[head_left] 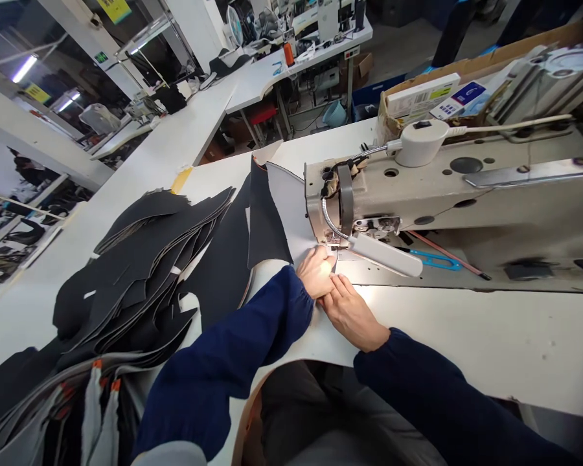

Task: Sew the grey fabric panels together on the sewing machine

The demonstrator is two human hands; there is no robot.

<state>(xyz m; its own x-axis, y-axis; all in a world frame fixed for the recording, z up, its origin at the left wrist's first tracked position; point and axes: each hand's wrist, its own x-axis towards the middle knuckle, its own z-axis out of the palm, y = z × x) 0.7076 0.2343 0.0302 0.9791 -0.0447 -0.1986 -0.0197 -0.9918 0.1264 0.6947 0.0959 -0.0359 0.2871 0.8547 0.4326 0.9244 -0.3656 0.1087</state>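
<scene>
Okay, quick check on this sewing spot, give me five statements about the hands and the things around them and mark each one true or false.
1. The left hand is closer to the needle area of the sewing machine than the right hand. True.
2. The blue tool lies on the stacked dark pieces. False: the blue tool lies under the arm of the sewing machine.
3. The stacked dark pieces are on the person's left. True.
4. The sleeves are bright yellow. False: the sleeves are dark blue.
5. The cardboard box is empty. False: it holds a white carton, among other things.
</scene>
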